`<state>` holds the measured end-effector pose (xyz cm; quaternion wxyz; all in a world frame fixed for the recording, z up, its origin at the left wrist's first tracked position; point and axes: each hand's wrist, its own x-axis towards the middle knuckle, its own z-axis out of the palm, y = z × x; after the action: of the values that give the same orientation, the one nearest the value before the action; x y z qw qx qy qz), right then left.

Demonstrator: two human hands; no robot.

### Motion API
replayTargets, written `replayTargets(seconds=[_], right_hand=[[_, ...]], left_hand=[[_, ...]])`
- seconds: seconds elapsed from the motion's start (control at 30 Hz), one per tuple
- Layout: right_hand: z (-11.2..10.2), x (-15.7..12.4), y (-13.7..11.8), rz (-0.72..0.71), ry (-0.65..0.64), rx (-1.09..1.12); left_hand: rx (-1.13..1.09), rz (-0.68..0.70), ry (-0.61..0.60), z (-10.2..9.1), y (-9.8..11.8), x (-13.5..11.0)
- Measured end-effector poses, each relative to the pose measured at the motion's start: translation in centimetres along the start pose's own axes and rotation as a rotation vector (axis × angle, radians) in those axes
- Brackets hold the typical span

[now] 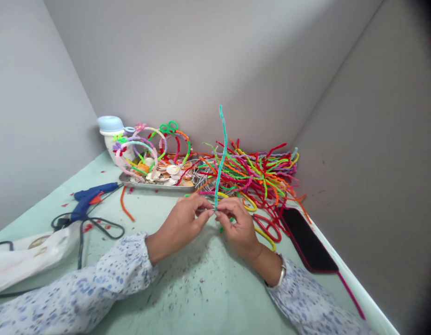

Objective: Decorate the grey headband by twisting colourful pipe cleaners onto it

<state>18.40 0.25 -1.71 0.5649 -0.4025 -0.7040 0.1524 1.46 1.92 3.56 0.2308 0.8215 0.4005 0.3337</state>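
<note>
well, both hands sit close together over the pale green table (187,284), nearly touching at the fingertips. the left hand (178,228) is almost closed, its thumb and forefinger pinched on the lower part of a teal pipe cleaner (221,158). the right hand (238,228) is curled in just as tightly from the other side, bunched around the same spot. the teal pipe cleaner's long axis stands nearly upright, rising from between the two pinches with a slight wobble, its top well above both hands. its lower end is buried in the fingers, so both hands seem to have hold of it, though i can't quite tell which grips harder. a bit of green pipe cleaner (221,229) shows just under the right hand.

straight ahead, a tangled heap of multicoloured pipe cleaners (257,174) lies near the hands, with a yellow loop (266,237) and a red loop (267,228) nearest the right hand. to the left are a metal tray (155,187) of seashells (168,170), pipe-cleaner hoops (142,149) and a white jar (110,130) with a pale blue lid. a blue glue gun (88,200) and its black cord lie nearer the left hand, and a black phone (306,239) lies to the right.
</note>
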Motion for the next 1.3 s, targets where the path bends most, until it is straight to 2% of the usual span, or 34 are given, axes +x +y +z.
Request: replayTargets(seconds=[0.53,0.8,1.1,1.3], right_hand=[[-0.2,0.0,-0.2,-0.01,-0.026,-0.033],[-0.2,-0.2,0.3,-0.004,-0.031,-0.016],[-0.6,0.1,0.2,-0.086,-0.089,-0.08],[-1.5,-0.7,0.1,-0.175,-0.14,-0.112]], left_hand=[[-0.098,-0.071,0.02,0.2,0.3,0.2],[-0.09,-0.031,0.032,0.8,-0.2,0.0],[-0.037,0.085,0.138,1.9,-0.9,-1.2],[-0.034,0.152,0.095,2.3,-0.8,-2.1]])
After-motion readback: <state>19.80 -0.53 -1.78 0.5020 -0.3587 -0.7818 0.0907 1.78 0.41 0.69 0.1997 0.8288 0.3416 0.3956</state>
